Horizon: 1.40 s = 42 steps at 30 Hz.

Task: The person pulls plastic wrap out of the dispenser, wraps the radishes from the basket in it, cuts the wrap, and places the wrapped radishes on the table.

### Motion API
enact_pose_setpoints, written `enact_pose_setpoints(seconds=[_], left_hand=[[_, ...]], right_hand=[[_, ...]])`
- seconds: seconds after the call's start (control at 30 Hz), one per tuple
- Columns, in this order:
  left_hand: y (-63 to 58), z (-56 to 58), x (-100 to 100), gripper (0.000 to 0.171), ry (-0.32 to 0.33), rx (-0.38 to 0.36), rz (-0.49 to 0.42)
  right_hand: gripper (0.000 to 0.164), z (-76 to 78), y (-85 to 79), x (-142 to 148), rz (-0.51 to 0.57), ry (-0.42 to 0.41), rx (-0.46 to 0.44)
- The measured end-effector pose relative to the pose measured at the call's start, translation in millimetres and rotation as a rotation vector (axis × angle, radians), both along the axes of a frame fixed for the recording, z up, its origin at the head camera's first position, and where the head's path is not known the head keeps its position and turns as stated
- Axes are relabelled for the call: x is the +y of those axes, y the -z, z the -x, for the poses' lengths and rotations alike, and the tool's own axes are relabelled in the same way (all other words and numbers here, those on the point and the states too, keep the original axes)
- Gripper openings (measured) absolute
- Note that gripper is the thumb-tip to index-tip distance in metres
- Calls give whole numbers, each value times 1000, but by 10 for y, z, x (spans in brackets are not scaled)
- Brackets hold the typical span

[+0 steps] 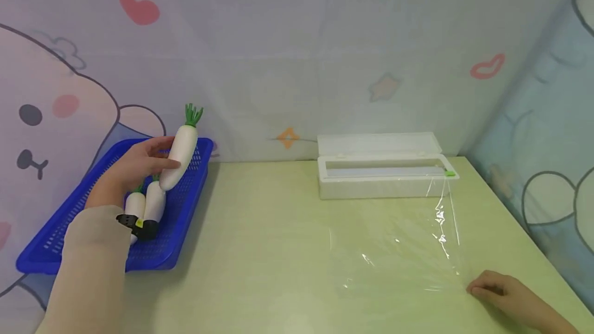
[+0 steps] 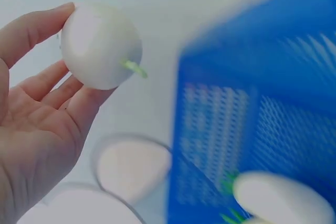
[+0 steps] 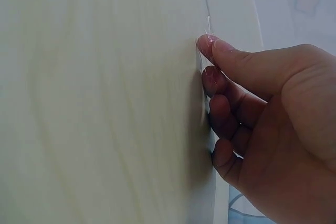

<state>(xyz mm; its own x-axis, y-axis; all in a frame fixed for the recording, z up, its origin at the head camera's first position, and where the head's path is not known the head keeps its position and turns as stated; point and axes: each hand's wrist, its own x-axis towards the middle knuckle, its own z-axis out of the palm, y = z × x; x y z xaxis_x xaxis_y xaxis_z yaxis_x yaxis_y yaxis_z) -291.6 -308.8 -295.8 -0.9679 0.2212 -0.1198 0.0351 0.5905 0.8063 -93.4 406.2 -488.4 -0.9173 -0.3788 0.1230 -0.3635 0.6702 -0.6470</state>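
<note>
A white radish (image 1: 181, 153) with a short green top is gripped between the thumb and fingers of my left hand (image 1: 136, 164), held above the blue basket (image 1: 185, 231). In the left wrist view the same radish (image 2: 100, 45) appears end-on. More white radishes (image 1: 155, 202) lie in the basket under my wrist, partly hidden by the arm. My right hand (image 1: 510, 295) pinches a corner of clear plastic wrap (image 1: 394, 251) near the table's right side. The wrap stretches over the table from a white dispenser box (image 1: 371, 188). In the right wrist view, thumb and forefinger (image 3: 207, 45) meet on the film.
The dispenser's lid (image 1: 380, 143) stands raised at the back, against the patterned cloth (image 1: 260, 66). A green slider (image 1: 449, 173) sits at the box's right end. The pale green table (image 1: 250, 251) has its right edge just beyond my right hand.
</note>
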Motion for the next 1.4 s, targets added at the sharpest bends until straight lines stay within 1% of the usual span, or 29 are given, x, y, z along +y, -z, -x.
enact_pose_setpoints(seconds=[0.07,0.1,0.17,0.2,0.3,0.43,0.57,0.63,0.8,0.87,0.97,1.07,1.13,1.23,1.33,1.4], left_hand=[[-126,-33,151,81,16,31,-19],[-172,-46,232,81,36,47,-28],[-248,-76,418,79,83,78,-46],[-267,-82,517,78,109,90,-60],[-280,-92,827,75,198,110,-81],[-219,-105,1241,73,320,120,-106],[-94,-148,1647,71,441,103,-161],[-5,-166,1845,70,501,95,-181],[283,-184,2328,69,624,78,-224],[410,-192,2511,69,656,63,-225],[580,-222,2771,69,694,33,-193],[713,-260,3009,69,722,4,-142],[777,-291,3148,68,744,-8,-107],[862,-326,3337,68,780,1,-42],[941,-355,3493,68,810,4,16],[992,-372,3588,69,828,15,53]], right_hand=[[17,-4,5,-8,3,-5,-10],[17,-4,8,-10,4,-5,-10],[17,-3,10,-11,1,-4,-3],[17,-2,9,-11,0,-5,2],[18,-1,7,-16,-2,-2,23],[19,1,2,-40,-1,4,35],[19,2,-4,-66,13,10,44],[20,2,-9,-78,18,16,50],[21,-6,-22,-110,46,11,72],[22,-7,-19,-131,62,4,85],[22,-2,-9,-158,75,2,102],[22,2,5,-166,86,0,107],[21,0,8,-167,90,1,104],[21,-5,9,-169,76,13,113],[21,-11,5,-172,63,30,124],[22,-12,5,-160,67,23,132]])
